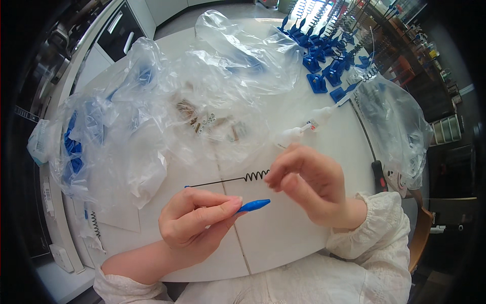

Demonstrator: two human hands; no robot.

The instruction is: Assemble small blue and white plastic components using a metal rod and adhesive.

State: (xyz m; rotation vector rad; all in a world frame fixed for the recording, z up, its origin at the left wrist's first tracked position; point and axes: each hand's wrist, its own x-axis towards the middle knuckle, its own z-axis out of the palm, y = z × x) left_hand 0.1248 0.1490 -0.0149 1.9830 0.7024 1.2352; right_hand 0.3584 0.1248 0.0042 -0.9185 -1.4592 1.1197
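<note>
My left hand [200, 219] is closed in a pinch around a blue tapered plastic piece [255, 205], shaped like a pen barrel, its pointed end facing right. To its right, my right hand [310, 185] is raised with curled fingers, slightly blurred. A black coiled wire [255, 176] with a long straight end and a small blue tip reaches the fingertips of that hand. Whether the fingers grip the wire or merely cover it is hidden. White squeeze bottles [291, 136] with thin nozzles lie just beyond my right hand.
Clear plastic bags [152, 106] cover the white table's left and far parts, some with blue pieces. Small metal parts [202, 121] lie among them. Blue bases with coils [324, 61] crowd the far right. A black-and-red-handled screwdriver [378, 176] and another bag [397, 121] lie right.
</note>
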